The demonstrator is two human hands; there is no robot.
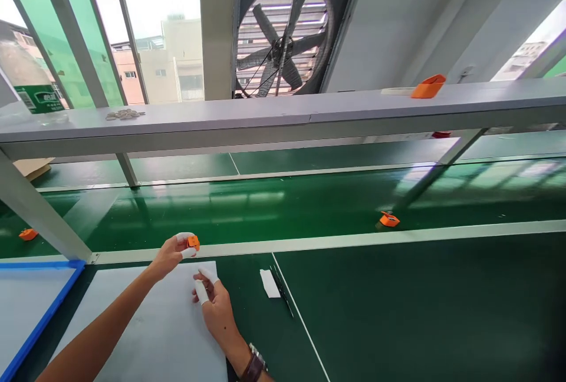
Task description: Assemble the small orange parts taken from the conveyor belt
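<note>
My left hand (pixel 179 248), with white covers on its thumb and index finger, pinches a small orange plastic piece (pixel 193 243) near the edge of the green belt. My right hand (pixel 216 305) is lower and to the right, over a white sheet (pixel 163 323). Its fingers are loosely curled and a little apart, with nothing visible between them; two of them also wear white covers. Black tweezers (pixel 282 291) lie on the dark green table beside a small white paper piece (pixel 269 283).
Orange pieces lie on the green belt (pixel 247 211), one to the right (pixel 390 219) and one at far left (pixel 29 234). A raised shelf (pixel 265 114) carries a bottle (pixel 38 87), small flat pieces (pixel 124 114) and an orange part (pixel 428 86). A blue-edged board (pixel 44 320) lies at left.
</note>
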